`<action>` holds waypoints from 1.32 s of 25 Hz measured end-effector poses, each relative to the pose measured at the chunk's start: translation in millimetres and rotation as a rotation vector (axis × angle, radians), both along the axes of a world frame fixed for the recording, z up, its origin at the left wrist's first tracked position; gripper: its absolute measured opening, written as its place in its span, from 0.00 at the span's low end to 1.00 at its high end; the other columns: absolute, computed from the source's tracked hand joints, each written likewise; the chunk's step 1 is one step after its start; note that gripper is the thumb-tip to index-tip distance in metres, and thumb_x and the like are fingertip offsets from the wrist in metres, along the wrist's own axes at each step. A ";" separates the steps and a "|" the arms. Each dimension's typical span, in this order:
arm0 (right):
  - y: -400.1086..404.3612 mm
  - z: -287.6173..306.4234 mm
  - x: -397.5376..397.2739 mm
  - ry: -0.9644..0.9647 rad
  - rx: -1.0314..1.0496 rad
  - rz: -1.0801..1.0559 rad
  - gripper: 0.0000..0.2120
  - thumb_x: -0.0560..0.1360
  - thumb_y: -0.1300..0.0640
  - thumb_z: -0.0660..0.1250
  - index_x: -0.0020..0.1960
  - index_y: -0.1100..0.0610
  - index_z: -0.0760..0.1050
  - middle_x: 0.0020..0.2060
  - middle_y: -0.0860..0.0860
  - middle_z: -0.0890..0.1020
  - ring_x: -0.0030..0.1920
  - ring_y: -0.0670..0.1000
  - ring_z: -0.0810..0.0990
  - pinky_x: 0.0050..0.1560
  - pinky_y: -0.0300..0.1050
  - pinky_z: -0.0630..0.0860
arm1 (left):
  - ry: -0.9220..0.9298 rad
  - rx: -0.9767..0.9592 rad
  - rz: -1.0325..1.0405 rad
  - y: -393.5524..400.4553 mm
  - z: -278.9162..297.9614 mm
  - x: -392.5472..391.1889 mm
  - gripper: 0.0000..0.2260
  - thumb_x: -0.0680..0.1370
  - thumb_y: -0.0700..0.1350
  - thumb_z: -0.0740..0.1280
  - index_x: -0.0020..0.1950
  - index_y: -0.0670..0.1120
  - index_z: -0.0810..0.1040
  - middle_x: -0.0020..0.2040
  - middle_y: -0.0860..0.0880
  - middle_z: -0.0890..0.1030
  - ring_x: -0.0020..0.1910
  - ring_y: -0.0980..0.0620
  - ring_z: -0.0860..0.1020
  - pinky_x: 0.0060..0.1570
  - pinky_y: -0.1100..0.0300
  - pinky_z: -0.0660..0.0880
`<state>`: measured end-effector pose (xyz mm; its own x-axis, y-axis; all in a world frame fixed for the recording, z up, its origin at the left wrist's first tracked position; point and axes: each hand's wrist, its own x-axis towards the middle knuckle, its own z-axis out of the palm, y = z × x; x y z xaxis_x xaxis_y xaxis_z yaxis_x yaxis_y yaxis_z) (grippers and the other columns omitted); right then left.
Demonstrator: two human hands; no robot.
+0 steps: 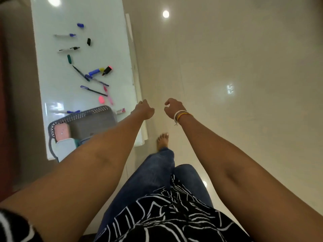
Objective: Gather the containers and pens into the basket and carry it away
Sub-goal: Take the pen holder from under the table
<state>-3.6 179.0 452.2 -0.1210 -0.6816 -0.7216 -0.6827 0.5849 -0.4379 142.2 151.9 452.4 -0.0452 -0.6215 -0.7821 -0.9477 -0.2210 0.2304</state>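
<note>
A grey perforated basket (pixel 90 113) sits at the near end of the white glass table (pixel 57 88), holding a pink container (pixel 62 132) and a pale lidded container (pixel 66 148). Several pens, markers and loose caps lie scattered on the table beyond it, among them a pink highlighter (pixel 107 70), a blue and yellow marker (pixel 95 71) and a blue pen (pixel 93 90). My left hand (pixel 144 110) hangs over the table's right edge, fingers loosely curled, holding nothing. My right hand (pixel 173 107), with bracelets at the wrist, is over the floor, also loosely curled and empty.
A small white and pink eraser (pixel 120 110) lies just right of the basket. Glossy beige floor tiles (pixel 236 75) stretch to the right of the table. My bare foot (pixel 162 139) is on the floor beside the table's near corner. A dark wall or furniture runs along the left.
</note>
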 end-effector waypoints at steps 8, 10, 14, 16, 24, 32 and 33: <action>-185.4 31.2 -21.5 -0.108 -0.048 0.142 0.13 0.76 0.56 0.60 0.57 0.57 0.76 0.58 0.56 0.79 0.54 0.58 0.81 0.57 0.49 0.77 | -0.022 -0.108 0.220 -152.4 26.7 -26.1 0.27 0.80 0.50 0.59 0.76 0.41 0.57 0.76 0.42 0.61 0.73 0.41 0.63 0.71 0.44 0.64; -234.1 33.7 -30.6 -0.111 -0.046 0.226 0.12 0.76 0.57 0.60 0.57 0.58 0.76 0.56 0.56 0.80 0.54 0.59 0.81 0.57 0.50 0.77 | -0.039 -0.100 0.314 -186.9 28.5 -32.0 0.28 0.80 0.51 0.58 0.76 0.41 0.55 0.76 0.42 0.60 0.75 0.42 0.61 0.71 0.45 0.63; -326.8 42.1 -47.1 -0.149 -0.026 0.380 0.12 0.77 0.58 0.59 0.56 0.61 0.76 0.53 0.59 0.82 0.55 0.60 0.81 0.49 0.51 0.76 | -0.039 -0.138 0.522 -250.4 34.9 -32.6 0.28 0.80 0.51 0.58 0.75 0.39 0.55 0.76 0.40 0.60 0.75 0.42 0.60 0.72 0.45 0.62; -371.2 44.2 -50.8 -0.124 -0.042 0.468 0.13 0.77 0.58 0.58 0.56 0.62 0.76 0.52 0.60 0.82 0.53 0.61 0.81 0.50 0.53 0.77 | -0.049 -0.156 0.615 -274.6 36.9 -32.7 0.27 0.81 0.51 0.58 0.75 0.39 0.56 0.75 0.39 0.61 0.74 0.41 0.62 0.71 0.45 0.63; -500.9 15.5 -1.6 -0.138 0.019 0.771 0.11 0.77 0.57 0.56 0.51 0.58 0.76 0.50 0.58 0.81 0.49 0.58 0.79 0.40 0.46 0.73 | -0.059 -0.087 0.947 -357.9 5.9 -23.2 0.28 0.81 0.53 0.57 0.75 0.39 0.56 0.75 0.39 0.61 0.73 0.40 0.62 0.70 0.44 0.63; -564.5 -15.2 17.8 -0.069 0.083 1.042 0.08 0.76 0.57 0.57 0.49 0.54 0.75 0.51 0.58 0.83 0.52 0.59 0.82 0.51 0.50 0.78 | -0.046 -0.066 1.274 -403.5 -4.9 -30.0 0.26 0.81 0.52 0.56 0.75 0.39 0.57 0.75 0.41 0.62 0.73 0.41 0.64 0.70 0.45 0.64; -568.7 -20.0 16.3 -0.065 0.090 1.071 0.09 0.76 0.57 0.58 0.50 0.55 0.76 0.51 0.58 0.83 0.53 0.59 0.82 0.55 0.51 0.79 | -0.054 -0.070 1.304 -404.3 -8.1 -34.2 0.26 0.81 0.52 0.56 0.75 0.40 0.57 0.75 0.41 0.62 0.73 0.41 0.64 0.70 0.45 0.64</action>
